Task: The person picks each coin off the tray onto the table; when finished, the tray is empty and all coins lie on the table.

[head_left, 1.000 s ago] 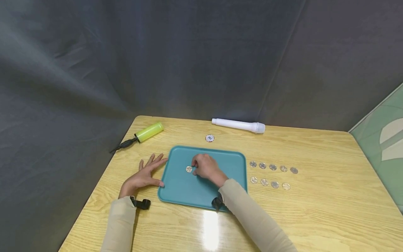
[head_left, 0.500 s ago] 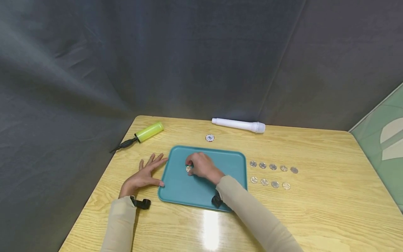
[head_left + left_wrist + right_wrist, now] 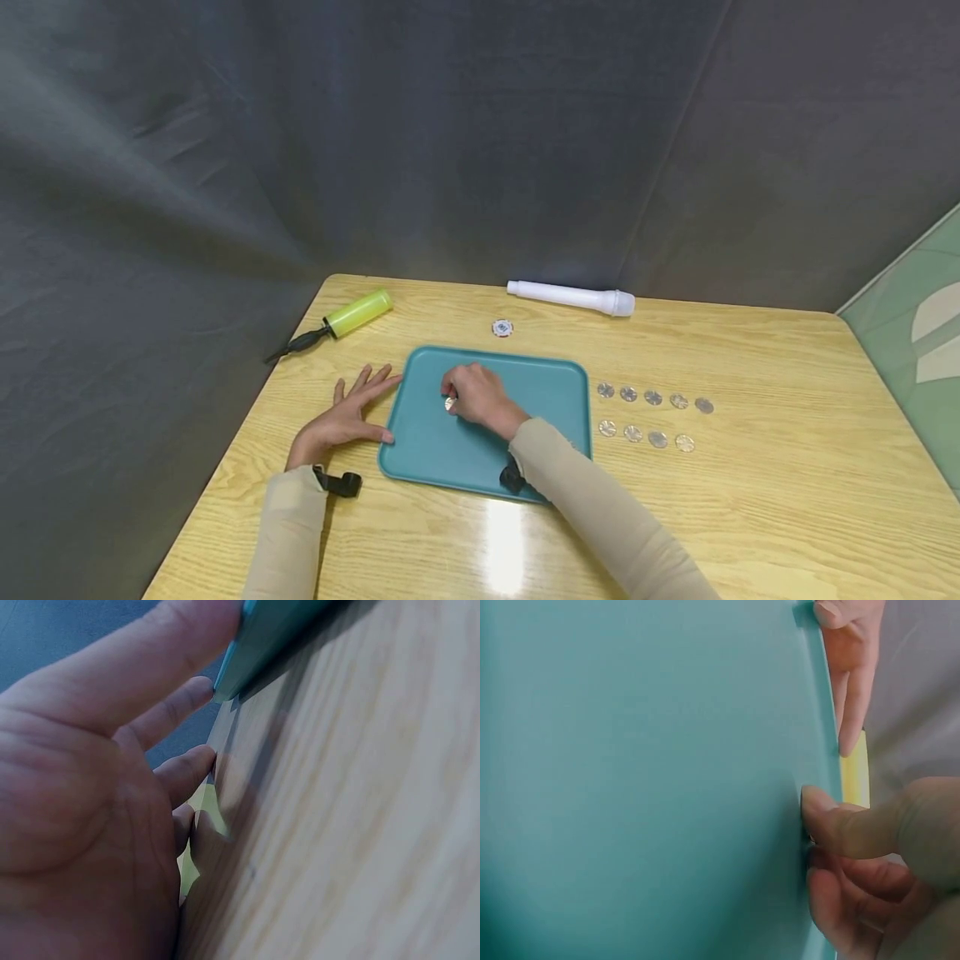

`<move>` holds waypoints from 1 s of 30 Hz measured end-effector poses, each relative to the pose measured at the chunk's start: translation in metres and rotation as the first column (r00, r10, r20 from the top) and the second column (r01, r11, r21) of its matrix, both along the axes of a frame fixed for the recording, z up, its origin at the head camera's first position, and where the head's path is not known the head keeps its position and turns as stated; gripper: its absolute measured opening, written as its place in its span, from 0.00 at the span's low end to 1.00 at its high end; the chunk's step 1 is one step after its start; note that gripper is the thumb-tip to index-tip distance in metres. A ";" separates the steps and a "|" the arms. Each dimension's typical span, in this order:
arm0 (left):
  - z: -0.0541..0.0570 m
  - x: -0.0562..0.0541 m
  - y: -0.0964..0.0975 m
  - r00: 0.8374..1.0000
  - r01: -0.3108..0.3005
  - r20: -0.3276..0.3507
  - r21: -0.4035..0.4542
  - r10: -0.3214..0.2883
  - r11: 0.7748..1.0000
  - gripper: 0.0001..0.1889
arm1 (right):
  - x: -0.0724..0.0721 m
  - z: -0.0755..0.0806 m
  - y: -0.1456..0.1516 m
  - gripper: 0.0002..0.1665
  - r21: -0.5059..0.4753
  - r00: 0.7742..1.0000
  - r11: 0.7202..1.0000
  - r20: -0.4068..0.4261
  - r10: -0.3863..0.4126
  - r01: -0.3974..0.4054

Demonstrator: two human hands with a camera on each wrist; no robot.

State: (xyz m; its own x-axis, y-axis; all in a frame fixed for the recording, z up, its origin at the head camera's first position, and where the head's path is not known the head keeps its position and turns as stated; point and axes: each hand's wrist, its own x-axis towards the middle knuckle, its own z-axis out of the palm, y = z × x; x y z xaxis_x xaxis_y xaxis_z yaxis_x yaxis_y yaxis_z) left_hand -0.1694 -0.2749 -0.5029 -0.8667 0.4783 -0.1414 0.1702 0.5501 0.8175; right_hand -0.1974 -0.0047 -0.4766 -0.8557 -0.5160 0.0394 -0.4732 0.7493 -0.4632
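On the blue-green tray [image 3: 465, 462], my right hand [image 3: 477, 393] has its thumb and curled fingers closed round a small shiny coin [image 3: 450, 403], left of the tray's middle. In the right wrist view the thumb [image 3: 855, 829] and fingertips almost cover the coin, with only a glint between them. My left hand [image 3: 341, 423] lies spread at the tray's left side, thumb on the rim and the other fingers reaching towards it. Seen from the left wrist, that palm [image 3: 82, 802] holds nothing, and its thumb touches the tray edge [image 3: 259, 645].
Right of the tray, several similar coins [image 3: 653, 398] lie in two rows on the wooden table [image 3: 780, 483]. A poker chip [image 3: 502, 328] sits behind the tray, near a white tube-shaped stick [image 3: 566, 296]. At the back left lies a yellow-green hand pump [image 3: 358, 313]. Dark cloth [image 3: 480, 150] hangs behind.
My right hand has moved slightly left to the coin, and its fingers have closed round it. The coin now looks tilted. My left hand stays at the rim.
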 end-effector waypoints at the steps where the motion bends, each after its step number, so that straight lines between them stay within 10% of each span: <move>1: 0.000 0.000 0.000 1.000 -0.001 0.000 -0.004 0.001 1.000 0.51 | 0.000 0.000 0.000 0.12 -0.003 1.000 1.000 0.011 0.002 -0.002; 20: -0.001 -0.002 0.000 1.000 0.001 0.006 -0.003 -0.001 1.000 0.51 | -0.006 -0.005 0.019 0.04 -0.259 0.992 0.966 0.121 0.038 -0.006; 30: -0.002 -0.002 0.000 1.000 0.001 0.005 0.005 -0.001 1.000 0.51 | -0.008 -0.003 0.029 0.06 -0.359 0.941 0.928 0.338 0.028 0.101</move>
